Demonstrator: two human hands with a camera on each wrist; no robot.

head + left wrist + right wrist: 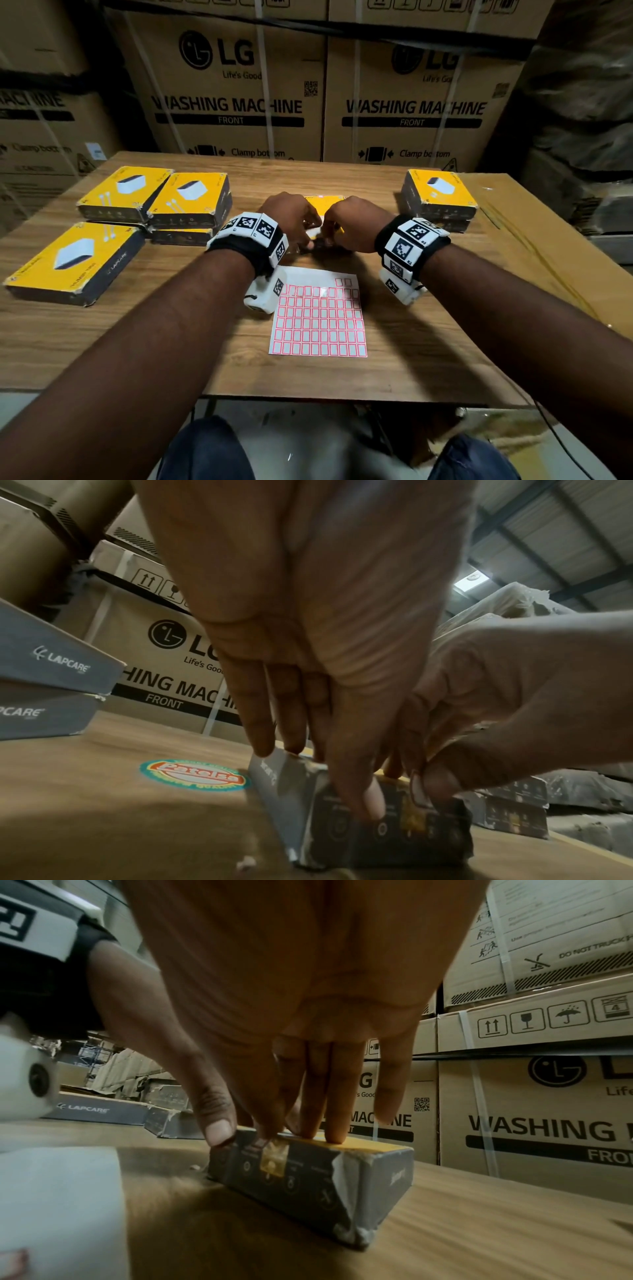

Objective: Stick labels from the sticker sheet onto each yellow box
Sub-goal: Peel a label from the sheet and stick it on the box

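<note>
Nearest me, the sticker sheet [318,317] lies flat on the wooden table [394,363]. Just beyond it, my left hand [291,219] and right hand [352,221] both clasp the middle yellow box [308,1172], thumbs on its dark near side, fingers on top. Further yellow boxes [154,202] sit beyond, left and right.

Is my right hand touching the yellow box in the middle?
Touching. The right wrist view shows the right hand with fingertips on the yellow box.

We see a matt wood-grain table [411,359] and a glossy paper sticker sheet [318,329]. The yellow box [308,1172] looks like worn cardboard with torn corners.
</note>
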